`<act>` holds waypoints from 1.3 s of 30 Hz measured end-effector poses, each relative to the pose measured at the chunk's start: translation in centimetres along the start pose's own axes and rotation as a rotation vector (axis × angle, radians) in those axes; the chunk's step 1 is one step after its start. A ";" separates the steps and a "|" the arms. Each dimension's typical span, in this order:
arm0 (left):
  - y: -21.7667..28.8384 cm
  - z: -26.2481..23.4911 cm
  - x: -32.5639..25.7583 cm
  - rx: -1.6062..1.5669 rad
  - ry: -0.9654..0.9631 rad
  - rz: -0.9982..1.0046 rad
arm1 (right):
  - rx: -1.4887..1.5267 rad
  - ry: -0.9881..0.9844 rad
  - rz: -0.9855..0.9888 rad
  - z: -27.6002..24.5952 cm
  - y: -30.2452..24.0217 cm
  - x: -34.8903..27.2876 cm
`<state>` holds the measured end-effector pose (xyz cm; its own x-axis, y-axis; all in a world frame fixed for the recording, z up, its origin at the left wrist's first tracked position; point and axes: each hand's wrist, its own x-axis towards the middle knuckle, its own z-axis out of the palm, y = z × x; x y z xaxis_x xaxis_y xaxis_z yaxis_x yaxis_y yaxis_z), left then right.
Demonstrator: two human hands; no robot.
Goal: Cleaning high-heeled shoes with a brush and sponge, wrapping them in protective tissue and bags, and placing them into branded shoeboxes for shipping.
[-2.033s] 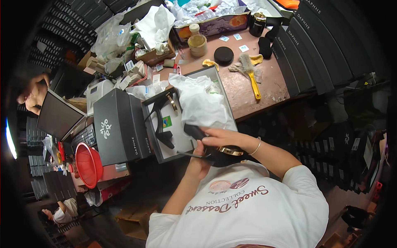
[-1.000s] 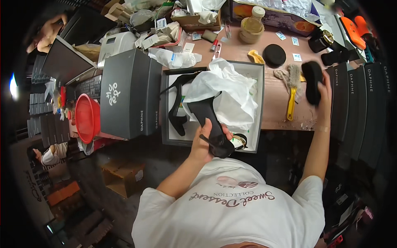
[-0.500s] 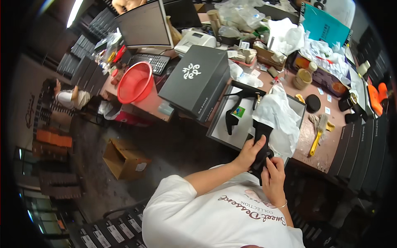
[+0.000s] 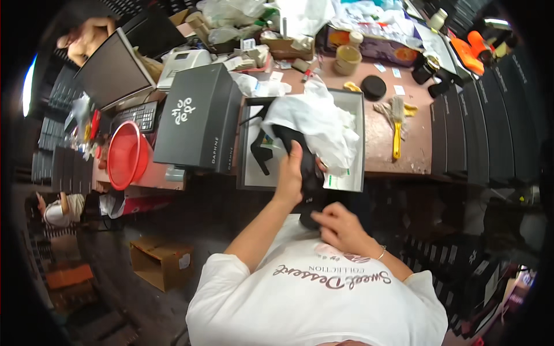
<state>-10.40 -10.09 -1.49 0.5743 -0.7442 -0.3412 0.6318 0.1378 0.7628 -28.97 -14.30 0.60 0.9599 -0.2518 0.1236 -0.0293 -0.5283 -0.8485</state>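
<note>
Your left hand (image 4: 291, 173) and right hand (image 4: 337, 228) both clamp the black high-heeled shoe (image 4: 309, 173) over the open white shoebox (image 4: 346, 181), keeping it off the cluttered desk (image 4: 412, 144).

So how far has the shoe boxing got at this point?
One black high-heeled shoe already lies in the open shoe box, beside crumpled white tissue paper. The left hand and right hand both hold the second black shoe at the box's near edge. The box lid stands off beside it.
</note>
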 end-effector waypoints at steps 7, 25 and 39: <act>-1.1 1.2 -0.5 -0.058 -0.088 -0.027 | -0.408 0.364 -0.293 -3.1 -1.3 4.6; 0.3 -2.8 -0.1 -0.136 -0.158 -0.305 | -0.251 -0.262 -0.019 -6.0 3.0 1.0; -2.5 -2.7 2.4 -1.299 -0.444 -0.539 | -0.705 0.790 0.280 -18.8 18.7 4.7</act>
<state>-9.18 -10.43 -5.67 0.0716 -0.9966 -0.0419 0.8638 0.0830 -0.4969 -30.23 -40.57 -4.98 0.4520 -0.7514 0.4806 -0.6131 -0.6531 -0.4444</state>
